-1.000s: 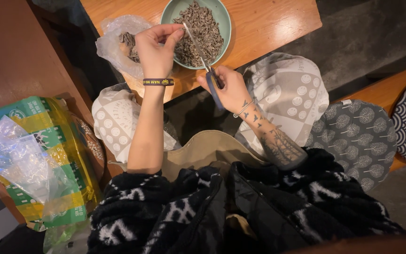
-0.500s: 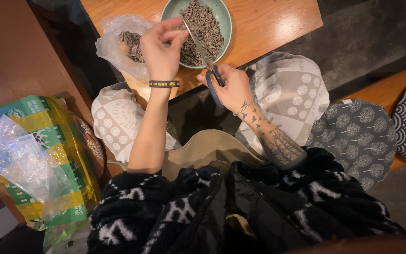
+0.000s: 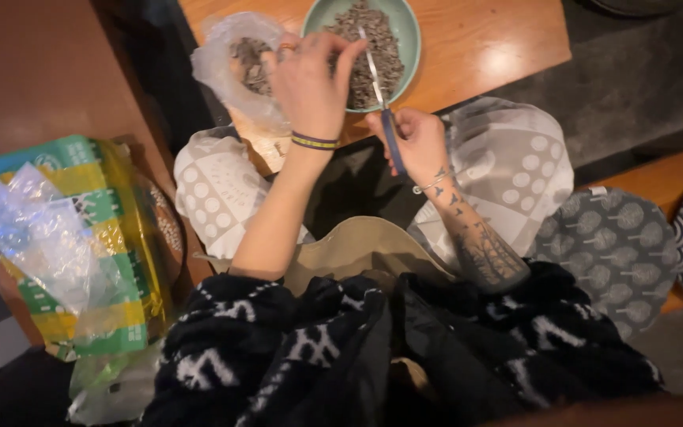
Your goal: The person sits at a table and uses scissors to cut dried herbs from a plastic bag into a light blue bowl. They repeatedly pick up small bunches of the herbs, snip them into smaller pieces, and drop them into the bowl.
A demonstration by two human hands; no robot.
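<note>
At the top centre of the frame we have a green bowl (image 3: 409, 32) heaped with small dark dried pieces, standing on a wooden table (image 3: 499, 47). Our left hand (image 3: 310, 79) is raised just over the bowl's left rim, fingers pinched together around something small at the tips; what exactly it grips is too small for us to tell. Our right hand (image 3: 416, 142) sits lower, at the table's near edge, closed around the blue handles of a pair of scissors (image 3: 379, 95), whose blades slant up toward the pinching fingers and lie over the bowl's contents. Whether the blades are parted or closed we cannot make out.

To the left of the bowl, touching the left hand's far side, a clear plastic bag (image 3: 235, 63) holds more of the same dark material. At the left edge of the frame a green and yellow package (image 3: 81, 237) lies under a crumpled clear wrapper. Patterned cushions (image 3: 515, 158) sit below the table on the right.

We judge that we are at the trimming step: one piece held up, scissors brought to it. The cut calls for a steady pinch and for keeping the blades clear of our fingertips, with the piece over the bowl.
</note>
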